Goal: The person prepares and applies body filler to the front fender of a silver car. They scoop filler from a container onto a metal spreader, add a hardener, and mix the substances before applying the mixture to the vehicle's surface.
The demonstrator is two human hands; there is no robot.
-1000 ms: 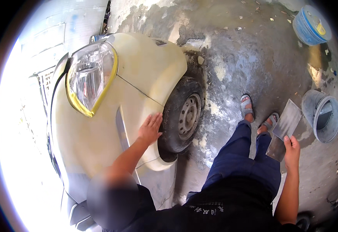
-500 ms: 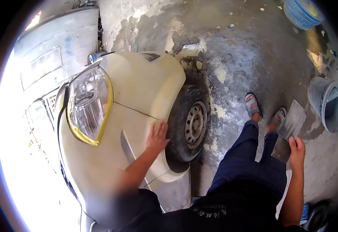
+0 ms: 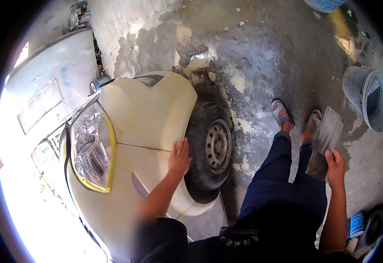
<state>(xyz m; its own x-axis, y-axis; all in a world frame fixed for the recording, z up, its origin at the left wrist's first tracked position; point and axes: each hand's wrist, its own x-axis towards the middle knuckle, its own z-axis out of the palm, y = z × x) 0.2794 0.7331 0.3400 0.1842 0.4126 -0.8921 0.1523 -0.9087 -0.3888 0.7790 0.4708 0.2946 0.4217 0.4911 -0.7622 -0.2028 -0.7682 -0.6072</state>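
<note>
My left hand (image 3: 180, 157) lies flat, fingers stretched out, on the cream-coloured fender (image 3: 150, 168) of a car, at the edge of the wheel arch. Its fingertips reach past the panel seam, close to the black tyre (image 3: 195, 164) with its steel rim (image 3: 218, 146). In my right hand (image 3: 336, 168) are two thin, flat rectangular sheets, a lighter grey sheet (image 3: 328, 130) overlapping a darker sheet (image 3: 315, 165). Thumb and fingers pinch them near the overlap, held out in front of my legs, away from the car. The exact kind of sheet is unclear.
Yellow tape edges the headlight (image 3: 90, 149). Grey buckets (image 3: 377, 101) stand on the stained concrete floor (image 3: 261, 57) at the right. A blue-and-white can (image 3: 356, 224) sits at lower right beside black rings. A pale panel (image 3: 53, 79) stands at the far left.
My left hand has slid forward along the wheel arch, across the panel seam. The view has shifted, so the car sits lower in the picture. My right hand still holds the sheets.
</note>
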